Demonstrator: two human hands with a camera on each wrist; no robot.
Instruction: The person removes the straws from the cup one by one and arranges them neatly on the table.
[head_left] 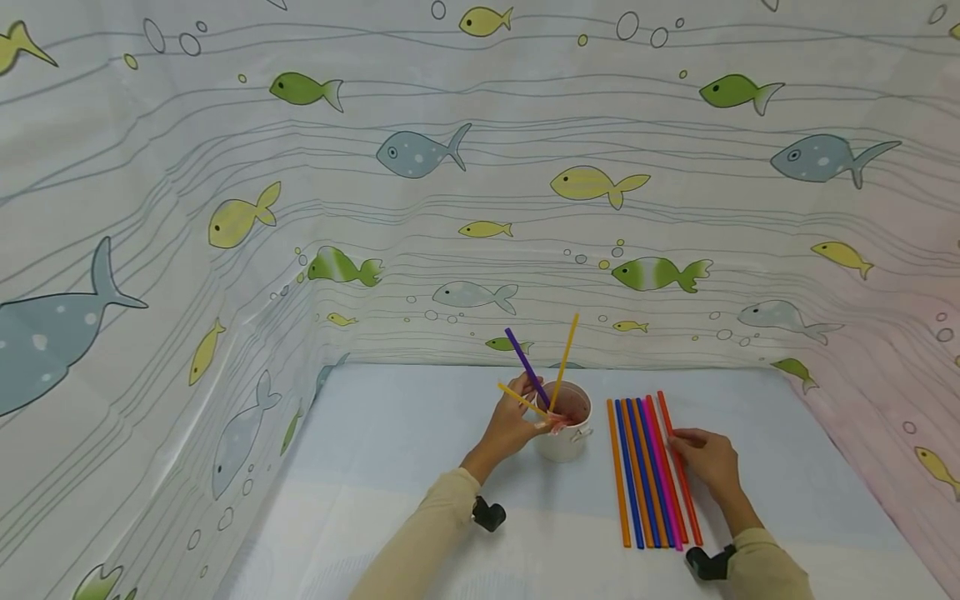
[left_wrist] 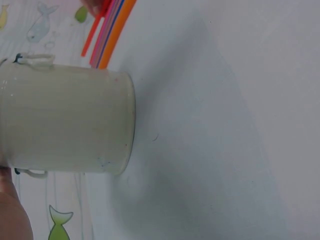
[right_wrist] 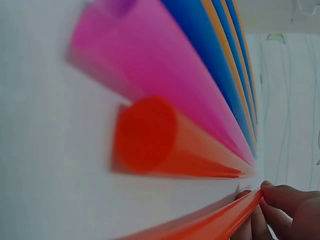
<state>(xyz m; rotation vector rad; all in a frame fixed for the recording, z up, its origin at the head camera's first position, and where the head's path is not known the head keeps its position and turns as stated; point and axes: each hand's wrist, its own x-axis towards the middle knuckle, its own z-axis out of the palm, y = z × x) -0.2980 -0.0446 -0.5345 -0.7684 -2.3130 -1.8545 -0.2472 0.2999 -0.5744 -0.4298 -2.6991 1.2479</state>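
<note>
**White pail [head_left: 562,448] in the left hand [head_left: 513,427], red straw [head_left: 687,500] in the right hand [head_left: 712,462]**

On the far left, a fish-print sheet [head_left: 150,183] rises past the left edge of the pale worktop [head_left: 345,433] and runs along its back edge. A beige left sleeve [head_left: 420,533] comes in over the front edge, with a small black device [head_left: 489,514] by the wrist.

The left hand holds the pail by the left of its rim, thumb on the near side, other fingers on the far side. The pail is near the middle of the back edge; whether its base bears on the worktop is hard to tell. Three straws lean in it: a low yellow straw [head_left: 510,391] crossing the left hand, a purple straw [head_left: 527,367] slanting left, and a steeper yellow straw [head_left: 566,358] tipping right.

Right of the pail, well in from the back right corner, eight straws [head_left: 618,475] lie side by side, their ends towards the back and front edges: orange, blue, orange, blue, orange, blue, then magenta and a second red.

Just beside these is the outermost red straw, pinched between the thumb and fingers of the right hand. Farthest right, a beige right sleeve [head_left: 765,567] reaches in from the front, another black device [head_left: 708,564] at its wrist.
</note>
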